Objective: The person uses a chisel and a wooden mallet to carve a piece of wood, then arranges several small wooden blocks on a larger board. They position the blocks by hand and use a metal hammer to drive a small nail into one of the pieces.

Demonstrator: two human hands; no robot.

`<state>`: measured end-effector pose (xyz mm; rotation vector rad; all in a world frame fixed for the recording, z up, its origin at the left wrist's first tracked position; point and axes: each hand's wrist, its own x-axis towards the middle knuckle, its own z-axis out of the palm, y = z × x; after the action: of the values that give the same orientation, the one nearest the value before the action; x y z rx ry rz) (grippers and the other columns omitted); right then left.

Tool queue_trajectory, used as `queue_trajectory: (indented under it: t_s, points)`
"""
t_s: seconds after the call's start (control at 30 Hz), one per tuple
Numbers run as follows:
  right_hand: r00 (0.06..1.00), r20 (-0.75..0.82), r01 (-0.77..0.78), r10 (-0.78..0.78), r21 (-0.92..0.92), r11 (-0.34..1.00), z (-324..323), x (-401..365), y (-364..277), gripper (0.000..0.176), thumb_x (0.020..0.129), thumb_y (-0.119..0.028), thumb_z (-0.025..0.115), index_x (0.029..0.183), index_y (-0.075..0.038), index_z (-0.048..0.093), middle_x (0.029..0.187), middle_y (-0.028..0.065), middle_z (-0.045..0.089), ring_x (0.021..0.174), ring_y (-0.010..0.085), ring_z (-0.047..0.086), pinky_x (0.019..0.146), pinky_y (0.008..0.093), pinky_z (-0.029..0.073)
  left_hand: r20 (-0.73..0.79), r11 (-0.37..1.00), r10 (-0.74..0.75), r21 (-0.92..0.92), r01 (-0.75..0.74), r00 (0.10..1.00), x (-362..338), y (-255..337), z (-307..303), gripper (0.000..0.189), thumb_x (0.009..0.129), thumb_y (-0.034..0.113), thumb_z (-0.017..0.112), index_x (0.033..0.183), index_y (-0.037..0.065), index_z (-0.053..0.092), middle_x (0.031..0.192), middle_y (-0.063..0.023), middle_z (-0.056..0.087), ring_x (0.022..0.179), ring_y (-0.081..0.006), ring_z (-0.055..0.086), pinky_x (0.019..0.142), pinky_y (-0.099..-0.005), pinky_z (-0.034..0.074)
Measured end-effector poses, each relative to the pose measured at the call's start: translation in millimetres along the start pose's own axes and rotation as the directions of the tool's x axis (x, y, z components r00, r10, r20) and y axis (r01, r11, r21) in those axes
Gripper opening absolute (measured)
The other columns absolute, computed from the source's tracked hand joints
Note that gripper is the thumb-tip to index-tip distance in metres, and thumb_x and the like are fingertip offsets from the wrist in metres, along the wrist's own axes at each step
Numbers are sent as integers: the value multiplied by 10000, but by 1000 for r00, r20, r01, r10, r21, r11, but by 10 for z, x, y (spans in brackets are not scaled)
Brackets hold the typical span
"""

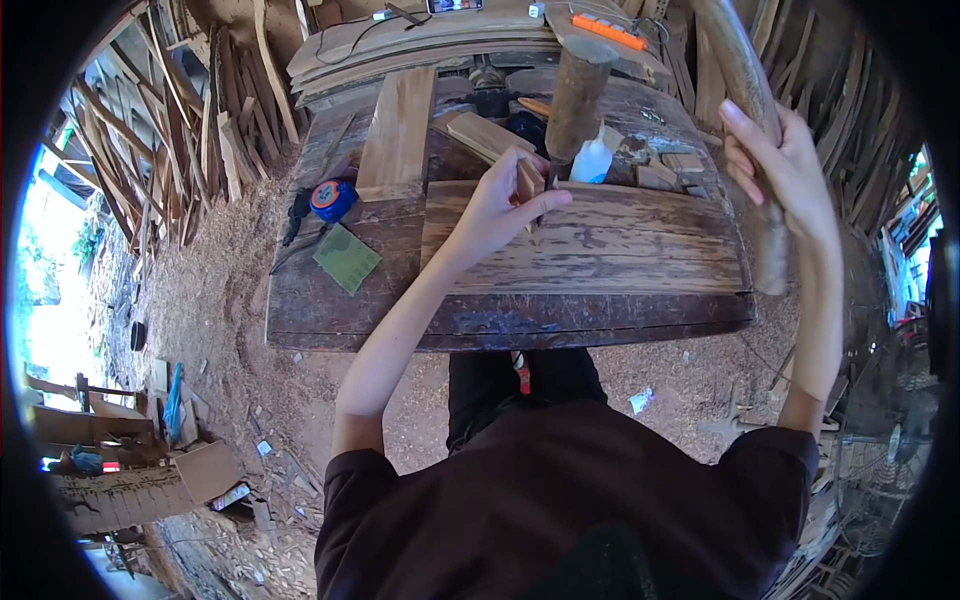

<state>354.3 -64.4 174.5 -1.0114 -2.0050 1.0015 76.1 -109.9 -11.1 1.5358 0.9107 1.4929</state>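
The curved wooden stick (741, 65) was gripped in the right hand (795, 185), upright beside the right end of the streaked board (640, 245) on the counter (500, 322). The left hand (500, 206) pinched a narrow wooden piece (529, 181) over that board; whether its tip touched was unclear. Behind the board stood a log (578, 105) and white bottle (592, 163); left of it lay a tape measure (333, 201).
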Motion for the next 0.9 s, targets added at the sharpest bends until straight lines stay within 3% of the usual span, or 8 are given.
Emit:
queue_trajectory:
  t_s: [0.17,0.3,0.47,0.63,0.7,0.77,0.87,0.9]
  points:
    - [951,-133,246,-280,-226,943,121,-112,-373,319,972,-347,606,948,-32,560,590,-31,464,418,33,399,399,192,297,-23,1000,-5,0,5,1000,6,1,-12,377,828,135,798,1018,30,490,847,-15,578,809,-68,556,707,-228,467]
    - [947,-204,232,-249,-105,967,117,-121,-375,358,961,-376,614,990,-21,579,571,-31,468,407,26,391,390,186,288,27,998,-29,61,28,999,-22,-7,-48,295,859,34,739,1029,36,498,970,-28,625,934,-81,611,788,-254,527]
    - [1000,17,-5,11,-357,934,169,-273,-472,497,913,-430,659,1083,30,581,520,-50,452,347,26,380,344,161,306,67,996,34,85,-40,997,-20,21,-27,289,863,25,730,1042,36,504,997,-39,627,945,-91,621,818,-266,536]
    - [957,-237,106,-165,-245,964,1,-218,-538,408,932,-425,641,921,-23,570,523,-56,448,365,24,400,373,170,304,58,997,-16,83,11,998,-23,9,-59,299,862,23,729,1064,32,509,999,-41,624,958,-100,625,843,-273,537]
    - [982,-144,76,-121,-285,955,45,-256,-404,412,929,-421,646,935,-17,572,522,-56,446,365,23,399,371,171,305,54,997,-34,67,30,998,-20,1,-49,302,862,21,729,1070,31,510,999,-42,625,964,-103,626,855,-276,536]
    - [998,57,56,-38,-363,930,147,-347,-397,434,925,-412,654,999,8,574,518,-53,447,359,25,397,364,165,307,7,996,66,57,-66,998,-16,-7,-8,359,829,159,798,1009,25,517,825,-6,582,738,-54,544,649,-222,464]
    - [994,41,-86,103,-306,948,112,-353,-481,470,921,-416,657,1055,25,569,516,-53,444,353,26,395,356,159,308,11,997,54,53,-54,999,-19,13,16,355,833,156,795,1024,25,527,800,6,569,717,-39,526,621,-212,442]
    - [1000,-2,-11,11,-289,957,109,-362,-517,476,922,-423,654,1062,24,565,522,-48,448,351,27,388,353,158,306,14,997,51,51,-51,999,-18,-13,6,355,833,156,795,1024,25,527,800,6,569,717,-39,526,621,-212,442]
